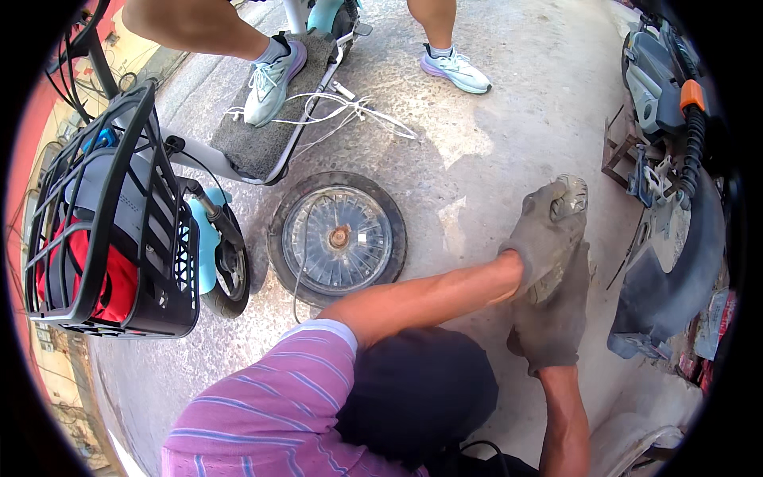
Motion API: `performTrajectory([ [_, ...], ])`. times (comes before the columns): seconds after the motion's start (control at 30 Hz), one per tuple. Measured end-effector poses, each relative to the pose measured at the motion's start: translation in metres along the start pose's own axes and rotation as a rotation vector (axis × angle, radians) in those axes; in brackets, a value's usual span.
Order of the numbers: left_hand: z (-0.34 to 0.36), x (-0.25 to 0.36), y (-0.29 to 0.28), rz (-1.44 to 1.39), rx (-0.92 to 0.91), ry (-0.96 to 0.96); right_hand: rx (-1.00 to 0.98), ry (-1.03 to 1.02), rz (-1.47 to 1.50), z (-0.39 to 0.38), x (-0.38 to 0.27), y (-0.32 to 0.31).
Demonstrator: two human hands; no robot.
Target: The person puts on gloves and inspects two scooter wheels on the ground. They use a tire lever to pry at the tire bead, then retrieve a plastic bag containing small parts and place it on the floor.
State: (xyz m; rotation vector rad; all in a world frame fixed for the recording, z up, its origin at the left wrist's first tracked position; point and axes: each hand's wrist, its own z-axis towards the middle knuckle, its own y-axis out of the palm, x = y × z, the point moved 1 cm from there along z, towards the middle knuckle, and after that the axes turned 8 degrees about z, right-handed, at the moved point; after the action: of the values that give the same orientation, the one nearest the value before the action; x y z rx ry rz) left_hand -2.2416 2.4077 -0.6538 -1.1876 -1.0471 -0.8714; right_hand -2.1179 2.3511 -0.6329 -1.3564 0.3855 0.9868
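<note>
Flat, loose on grey concrete floor [548, 103], left: round dark-metal wheel [338, 238], black rubber tyre [400, 238] still fitted. At right, overlapping: grey-gloved left hand [543, 226], grey-gloved right hand [550, 326]; cannot tell whether clamped on anything, or what remains.

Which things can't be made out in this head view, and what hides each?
In the head view:
Anything inside the gloved left hand and right hand: their overlap hides it.
Loose wheel, underside: turned to the ground.
Red item, full shape: partly behind the black basket.
Other person, upper body: cut off by the top edge.
Dark vehicle, far side: cut off by the picture's round rim.
</note>
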Motion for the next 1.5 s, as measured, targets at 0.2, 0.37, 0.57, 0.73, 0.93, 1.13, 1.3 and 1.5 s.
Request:
performTrajectory([
  [0.2,0.009,0.011,-0.033,0.025,-0.128,0.001,-0.004,0.060,0.075,0.010,0.034,-0.036],
  [0.37,0.029,-0.010,-0.042,0.330,-0.028,0.451,-0.024,0.005,0.083,0.021,0.066,-0.054],
  [0.57,0.057,-0.002,-0.043,0.588,-0.192,0.750,-0.043,-0.012,0.067,0.016,0.072,-0.060],
  [0.73,0.078,-0.001,-0.036,0.620,-0.350,0.897,-0.098,-0.046,0.059,0.008,0.073,-0.057],
  [0.93,0.077,0.000,-0.041,0.702,-0.355,0.885,-0.108,-0.044,0.059,0.006,0.076,-0.059],
  [1.13,0.091,-0.013,-0.047,0.706,-0.310,0.744,0.066,0.016,0.121,-0.001,0.098,-0.061],
  [1.3,0.108,-0.039,-0.081,0.602,-0.346,0.499,0.110,0.046,0.095,-0.003,0.105,-0.045],
  [1.5,0.108,-0.061,-0.097,0.484,-0.355,0.307,0.129,0.122,0.200,-0.004,0.155,-0.040],
])
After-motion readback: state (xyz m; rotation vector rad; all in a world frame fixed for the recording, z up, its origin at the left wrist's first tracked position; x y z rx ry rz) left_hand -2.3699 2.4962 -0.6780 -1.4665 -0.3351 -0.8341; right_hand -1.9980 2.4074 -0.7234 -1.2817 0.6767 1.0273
